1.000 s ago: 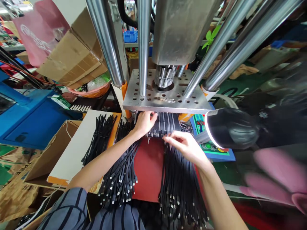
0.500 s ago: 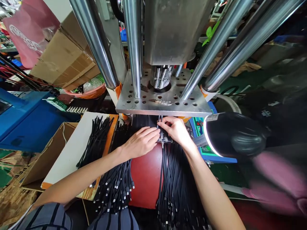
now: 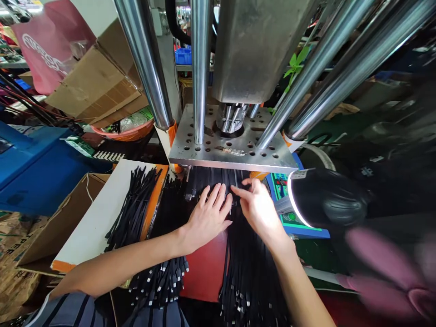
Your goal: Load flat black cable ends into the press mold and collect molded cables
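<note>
My left hand [image 3: 208, 218] lies palm down with its fingers spread. Its fingertips touch or hover over a dark fixture [image 3: 197, 181] below the metal press plate [image 3: 184, 156]. To its right, my right hand [image 3: 260, 209] points its index finger at the fixture while the other fingers bend loosely; I see nothing held in it. A thick bundle of black cables [image 3: 254, 268] hangs under my right hand. Another bundle of black cables [image 3: 160, 277], with small metal plug ends, hangs to the left of a red surface [image 3: 204, 277]. The fingers partly hide the fixture.
Steel columns [image 3: 199, 68] rise from the press plate around a metal block [image 3: 259, 54]. At right stand a black lamp [image 3: 327, 195] with a lit rim and a pink fan [image 3: 381, 263]. Cables [image 3: 132, 204] lie on a white board [image 3: 91, 218] over a carton [image 3: 54, 231].
My left fingers have spread apart. My right hand has opened from a pinch near the plate and drawn slightly back toward me. The camera view has shifted a little.
</note>
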Action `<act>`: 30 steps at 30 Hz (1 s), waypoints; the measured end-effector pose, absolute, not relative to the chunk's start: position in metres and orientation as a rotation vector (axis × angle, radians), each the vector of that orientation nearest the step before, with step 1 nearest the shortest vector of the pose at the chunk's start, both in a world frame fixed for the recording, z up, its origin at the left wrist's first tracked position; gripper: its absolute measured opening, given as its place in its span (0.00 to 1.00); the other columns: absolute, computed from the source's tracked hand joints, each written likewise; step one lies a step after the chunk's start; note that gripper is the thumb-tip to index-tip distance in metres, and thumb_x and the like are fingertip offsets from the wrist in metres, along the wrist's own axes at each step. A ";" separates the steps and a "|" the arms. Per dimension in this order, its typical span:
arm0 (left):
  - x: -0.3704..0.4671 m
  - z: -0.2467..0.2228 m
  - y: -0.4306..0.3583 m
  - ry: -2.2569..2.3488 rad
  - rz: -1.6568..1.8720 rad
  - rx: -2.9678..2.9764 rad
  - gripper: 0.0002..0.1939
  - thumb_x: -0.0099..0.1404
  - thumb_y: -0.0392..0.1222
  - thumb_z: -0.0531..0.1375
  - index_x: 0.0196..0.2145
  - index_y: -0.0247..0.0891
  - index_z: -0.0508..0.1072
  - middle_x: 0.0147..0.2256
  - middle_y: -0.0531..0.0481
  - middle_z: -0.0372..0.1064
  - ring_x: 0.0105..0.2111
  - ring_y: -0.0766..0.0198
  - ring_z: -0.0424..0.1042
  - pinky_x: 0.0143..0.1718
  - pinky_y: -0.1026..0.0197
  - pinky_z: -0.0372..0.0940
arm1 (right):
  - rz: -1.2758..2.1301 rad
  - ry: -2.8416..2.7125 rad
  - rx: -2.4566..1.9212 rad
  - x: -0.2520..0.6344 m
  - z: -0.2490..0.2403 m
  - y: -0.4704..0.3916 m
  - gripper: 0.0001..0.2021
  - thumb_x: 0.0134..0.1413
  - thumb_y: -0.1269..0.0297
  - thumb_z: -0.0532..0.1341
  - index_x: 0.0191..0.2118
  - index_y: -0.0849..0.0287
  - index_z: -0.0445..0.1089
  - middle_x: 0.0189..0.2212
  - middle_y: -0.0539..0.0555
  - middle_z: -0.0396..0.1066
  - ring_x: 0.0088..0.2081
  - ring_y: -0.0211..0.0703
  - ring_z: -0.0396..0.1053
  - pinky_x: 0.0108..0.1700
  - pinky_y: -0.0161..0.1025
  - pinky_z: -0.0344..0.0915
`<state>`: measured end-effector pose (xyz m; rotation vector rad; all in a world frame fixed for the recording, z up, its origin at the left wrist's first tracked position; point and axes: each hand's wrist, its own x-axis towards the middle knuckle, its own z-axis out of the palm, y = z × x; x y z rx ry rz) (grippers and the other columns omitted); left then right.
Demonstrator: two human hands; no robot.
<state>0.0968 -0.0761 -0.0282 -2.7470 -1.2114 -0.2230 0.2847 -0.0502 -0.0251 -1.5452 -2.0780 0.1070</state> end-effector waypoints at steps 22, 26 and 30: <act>0.103 0.015 0.043 -1.287 -0.379 -2.847 0.18 0.77 0.37 0.49 0.53 0.28 0.75 0.54 0.33 0.75 0.55 0.50 0.75 0.60 0.51 0.66 | -0.047 -2.225 -1.755 0.261 0.001 0.017 0.26 0.62 0.76 0.50 0.64 0.68 0.67 0.56 0.70 0.72 0.54 0.60 0.71 0.57 0.53 0.65; 0.054 0.005 -0.036 -1.252 -0.651 -2.858 0.14 0.77 0.40 0.51 0.49 0.35 0.76 0.51 0.41 0.76 0.54 0.56 0.74 0.58 0.55 0.67 | -0.022 -2.009 -1.717 0.267 -0.024 -0.103 0.19 0.70 0.65 0.50 0.60 0.64 0.66 0.48 0.66 0.73 0.44 0.55 0.74 0.46 0.46 0.69; 0.014 -0.018 -0.130 -1.930 -0.132 -2.683 0.15 0.75 0.48 0.56 0.38 0.35 0.76 0.34 0.42 0.77 0.33 0.55 0.79 0.37 0.56 0.72 | 0.062 -1.951 -1.950 0.258 -0.070 -0.206 0.17 0.72 0.48 0.51 0.49 0.57 0.66 0.39 0.59 0.73 0.32 0.52 0.74 0.27 0.42 0.61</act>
